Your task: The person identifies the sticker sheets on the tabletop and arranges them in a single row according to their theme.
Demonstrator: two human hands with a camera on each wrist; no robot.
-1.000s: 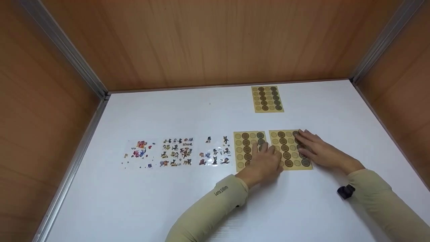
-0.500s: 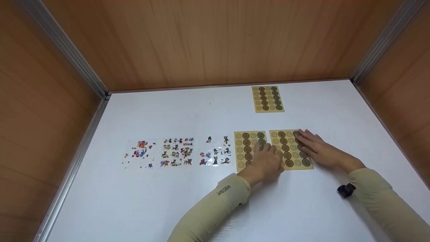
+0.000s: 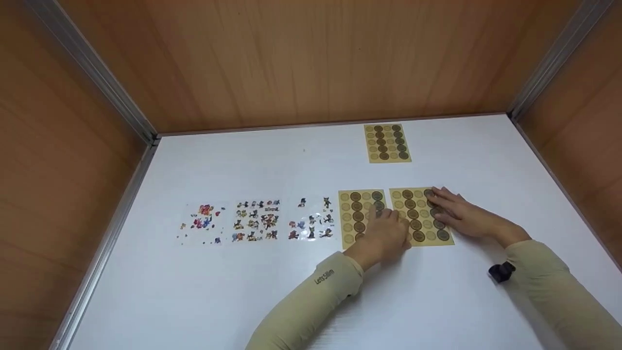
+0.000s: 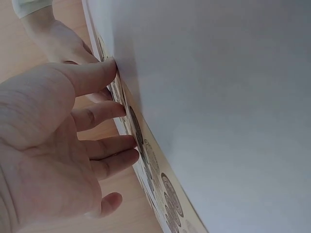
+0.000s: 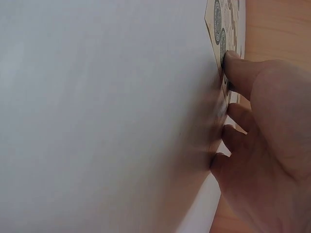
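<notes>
Two tan sheets printed with rows of round coin-like stickers lie side by side: a left sheet [image 3: 346,218] and a right sheet [image 3: 426,237]. My left hand [image 3: 388,236] rests over the narrow gap between them, its fingertips on the left sheet and its thumb by the right sheet's near-left corner. In the left wrist view, the fingers [image 4: 97,116] bend slightly and touch the paper without gripping it. At the right sheet's right edge rests my right hand [image 3: 464,214], fingers stretched over the upper corner. Its thumb [image 5: 238,68] touches the printed paper in the right wrist view.
To the left lie clear sheets of small colourful cartoon stickers: a sparse one [image 3: 204,222], a fuller one [image 3: 255,219] and another [image 3: 311,218]. A third tan sheet [image 3: 387,143] lies near the back wall [image 3: 311,63]. Wooden side walls bound the white table [image 3: 194,291].
Both hands stay almost where they were. The left hand's fingers shift very slightly; the sheets keep their places.
</notes>
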